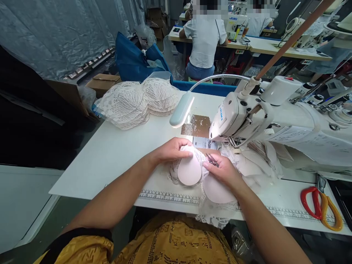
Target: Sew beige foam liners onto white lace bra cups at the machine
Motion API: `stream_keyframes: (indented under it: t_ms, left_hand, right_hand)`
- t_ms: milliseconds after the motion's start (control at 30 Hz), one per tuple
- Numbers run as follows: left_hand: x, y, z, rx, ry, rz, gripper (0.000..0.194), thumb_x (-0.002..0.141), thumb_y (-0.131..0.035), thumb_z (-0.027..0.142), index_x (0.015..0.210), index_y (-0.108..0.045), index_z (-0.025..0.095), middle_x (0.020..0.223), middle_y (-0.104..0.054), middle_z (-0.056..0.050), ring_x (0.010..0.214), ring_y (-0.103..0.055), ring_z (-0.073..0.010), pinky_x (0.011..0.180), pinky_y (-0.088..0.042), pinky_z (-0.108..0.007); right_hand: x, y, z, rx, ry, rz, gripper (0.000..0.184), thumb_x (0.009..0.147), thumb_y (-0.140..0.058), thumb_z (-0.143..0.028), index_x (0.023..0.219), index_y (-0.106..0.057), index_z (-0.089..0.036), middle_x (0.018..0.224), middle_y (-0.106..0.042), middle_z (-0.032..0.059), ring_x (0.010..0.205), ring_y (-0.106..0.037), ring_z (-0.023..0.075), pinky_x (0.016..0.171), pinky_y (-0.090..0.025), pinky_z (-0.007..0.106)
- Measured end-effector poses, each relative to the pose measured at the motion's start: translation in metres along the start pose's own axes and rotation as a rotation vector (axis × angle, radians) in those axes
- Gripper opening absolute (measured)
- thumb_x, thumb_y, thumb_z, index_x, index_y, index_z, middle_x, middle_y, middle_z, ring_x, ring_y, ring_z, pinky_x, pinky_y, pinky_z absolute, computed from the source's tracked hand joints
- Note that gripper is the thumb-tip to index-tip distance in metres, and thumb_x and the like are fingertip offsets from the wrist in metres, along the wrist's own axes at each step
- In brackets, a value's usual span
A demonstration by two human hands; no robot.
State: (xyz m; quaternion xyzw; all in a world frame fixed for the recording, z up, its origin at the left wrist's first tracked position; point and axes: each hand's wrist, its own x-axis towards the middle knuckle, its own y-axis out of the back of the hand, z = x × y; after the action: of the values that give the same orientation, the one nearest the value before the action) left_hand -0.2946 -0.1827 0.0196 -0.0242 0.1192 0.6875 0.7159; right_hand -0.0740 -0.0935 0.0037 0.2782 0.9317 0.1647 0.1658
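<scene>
A white lace bra (189, 172) with two smooth pale cups lies across the front of the table, under the lamp's light. My left hand (174, 150) pinches the upper edge of its left cup, thumb on the inner face. Closed on the middle of the bra, between the cups, is my right hand (221, 168). Dark metal thread snips (212, 160) stick out of that same hand, points toward the machine. The right cup (218, 189) hangs toward the table's front edge, with lace drooping over it. Just beyond my hands stands the white sewing machine (233, 113).
A stack of lace cups (132, 99) sits at the back left. A lamp (183, 110) hangs low over the work. Red and orange-handled scissors (321, 205) lie at the right, and pale fabric pieces (255, 161) lie beneath the machine. A co-worker (205, 40) sits ahead.
</scene>
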Motion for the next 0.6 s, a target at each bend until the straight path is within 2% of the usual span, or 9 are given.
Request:
stream_keyframes:
  t_ms: [267, 367, 500, 600]
  left_hand:
    - [-0.0001, 0.0021, -0.0032, -0.032, 0.060, -0.036, 0.028, 0.078, -0.069, 0.039, 0.089, -0.067, 0.014, 0.085, -0.066, -0.004, 0.078, -0.061, -0.0168, 0.068, -0.048, -0.025]
    - [0.0004, 0.0016, -0.0035, -0.008, 0.047, -0.019, 0.025, 0.076, -0.070, 0.036, 0.087, -0.067, 0.014, 0.085, -0.065, -0.003, 0.078, -0.059, -0.0161, 0.068, -0.047, -0.024]
    - [-0.0004, 0.0009, -0.0033, 0.033, -0.044, 0.034, 0.010, 0.074, -0.065, 0.023, 0.079, -0.062, 0.015, 0.067, -0.050, 0.003, 0.063, -0.047, -0.0093, 0.058, -0.038, -0.020]
    - [-0.0023, 0.0003, -0.0039, 0.054, -0.112, 0.042, 0.002, 0.072, -0.058, 0.015, 0.071, -0.056, 0.016, 0.060, -0.038, 0.006, 0.057, -0.037, -0.0076, 0.054, -0.032, -0.020]
  right_hand:
    - [-0.0030, 0.0031, -0.0023, -0.037, 0.019, -0.011, 0.022, 0.087, -0.053, -0.037, 0.072, -0.052, -0.021, 0.070, -0.052, -0.0027, 0.067, -0.048, 0.0143, 0.061, -0.035, 0.026]
    - [-0.0052, 0.0031, -0.0023, -0.097, 0.002, 0.044, 0.017, 0.085, -0.055, -0.034, 0.074, -0.054, -0.022, 0.070, -0.054, -0.0028, 0.067, -0.048, 0.0147, 0.060, -0.035, 0.026]
    - [-0.0084, 0.0014, -0.0004, -0.152, 0.015, 0.194, 0.006, 0.080, -0.056, -0.026, 0.075, -0.055, -0.023, 0.070, -0.054, -0.0033, 0.063, -0.046, 0.0141, 0.060, -0.034, 0.027]
    - [-0.0101, -0.0001, 0.0022, -0.151, 0.110, 0.251, 0.007, 0.078, -0.053, -0.018, 0.073, -0.054, -0.023, 0.071, -0.054, -0.0028, 0.064, -0.046, 0.0142, 0.061, -0.035, 0.027]
